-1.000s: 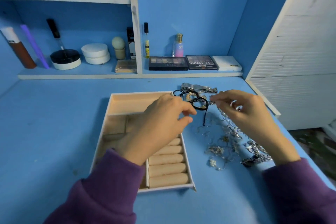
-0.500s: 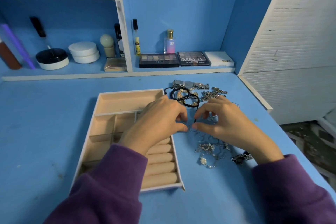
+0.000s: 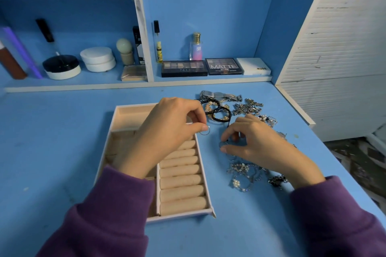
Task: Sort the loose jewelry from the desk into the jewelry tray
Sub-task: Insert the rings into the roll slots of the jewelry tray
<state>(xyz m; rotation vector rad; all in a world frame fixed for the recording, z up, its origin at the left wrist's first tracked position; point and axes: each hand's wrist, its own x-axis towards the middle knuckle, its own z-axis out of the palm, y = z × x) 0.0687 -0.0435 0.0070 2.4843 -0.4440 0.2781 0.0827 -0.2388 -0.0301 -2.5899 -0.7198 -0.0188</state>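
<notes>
A beige jewelry tray (image 3: 122,110) with ring rolls (image 3: 180,181) and small compartments lies on the blue desk. My left hand (image 3: 163,135) hovers over the tray's right edge, pinching a thin silver ring (image 3: 204,131) between thumb and forefinger. To its right, my right hand (image 3: 257,142) rests on the desk among the loose jewelry and pinches another small silver ring (image 3: 223,143). Loose pieces lie around it: black and gold bracelets (image 3: 219,113), a silver watch (image 3: 219,96), silver earrings (image 3: 247,107) and pearl pieces (image 3: 240,181).
A low shelf at the back holds eyeshadow palettes (image 3: 223,66), a perfume bottle (image 3: 196,47), jars (image 3: 97,59) and brushes. A white louvred panel (image 3: 344,58) stands at the right, beyond the desk's edge. Bare blue desk (image 3: 52,142) spreads left of the tray.
Both hands dropped from the black bracelets to the desk beside the tray. My left hand now holds a silver ring at the tray's edge, my right pinches another from the pile.
</notes>
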